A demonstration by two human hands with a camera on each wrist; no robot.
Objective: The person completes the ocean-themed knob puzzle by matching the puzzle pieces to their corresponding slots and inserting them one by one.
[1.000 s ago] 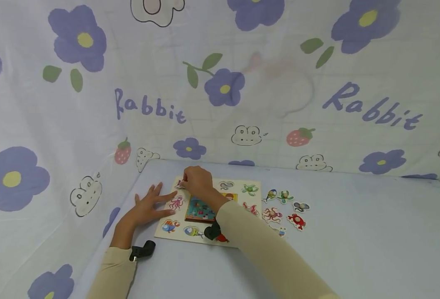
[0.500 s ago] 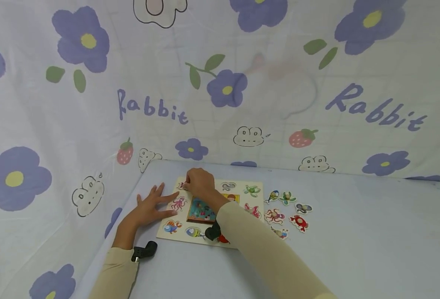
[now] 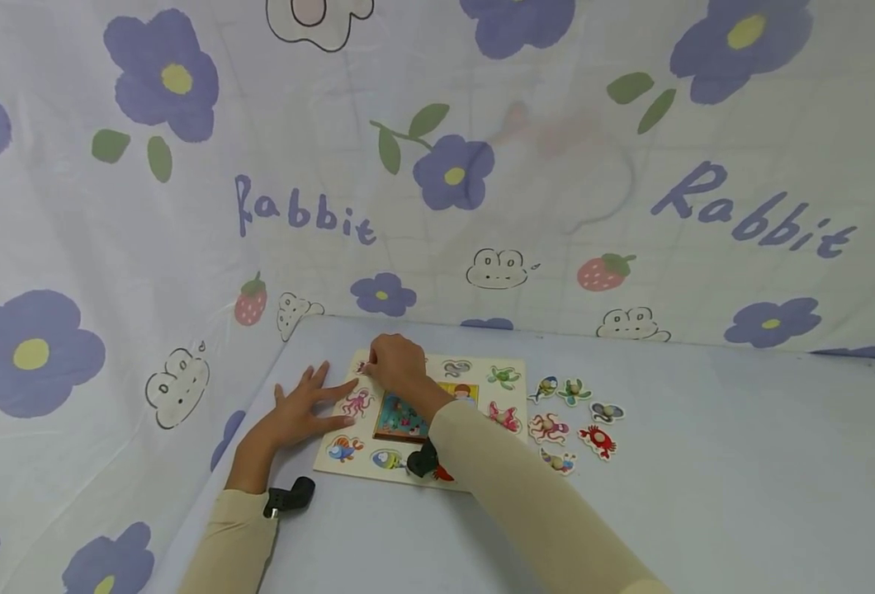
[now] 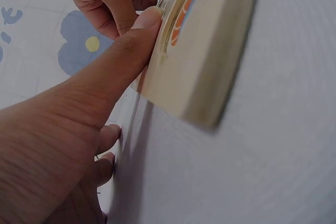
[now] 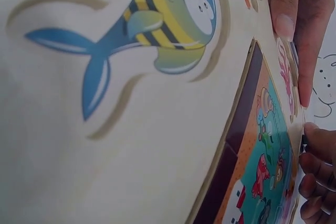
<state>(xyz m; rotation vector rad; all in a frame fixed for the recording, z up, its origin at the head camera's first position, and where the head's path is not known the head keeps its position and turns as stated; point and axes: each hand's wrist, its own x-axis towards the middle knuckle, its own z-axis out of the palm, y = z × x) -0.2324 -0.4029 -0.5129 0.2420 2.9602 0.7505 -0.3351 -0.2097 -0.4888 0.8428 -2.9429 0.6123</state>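
Note:
A pale wooden puzzle board point(image 3: 437, 363) with printed sea animals in recesses lies on the table. My right hand point(image 3: 399, 363) is at its far left corner, fingers curled. A small pinkish puzzle piece point(image 3: 361, 367) shows at the fingertips, mostly covered by the hand. In the right wrist view, thumb and fingers point(image 5: 315, 182) pinch together over that corner. My left hand point(image 3: 296, 412) lies spread at the board's left side, thumb and index finger touching the edge beside the pink octopus picture point(image 3: 357, 403). In the left wrist view, the thumb point(image 4: 142, 35) rests on the board edge.
Right of the board lie several loose knobbed pieces: a striped fish point(image 3: 545, 388), a turtle point(image 3: 574, 392), a grey piece point(image 3: 607, 412), an octopus point(image 3: 548, 427), a red crab point(image 3: 598, 442) and a snail-like piece point(image 3: 557, 461). A printed curtain point(image 3: 423, 247) hangs behind.
Both hands keep their places on the board, the right still at the far left corner. The whole head view has shifted slightly.

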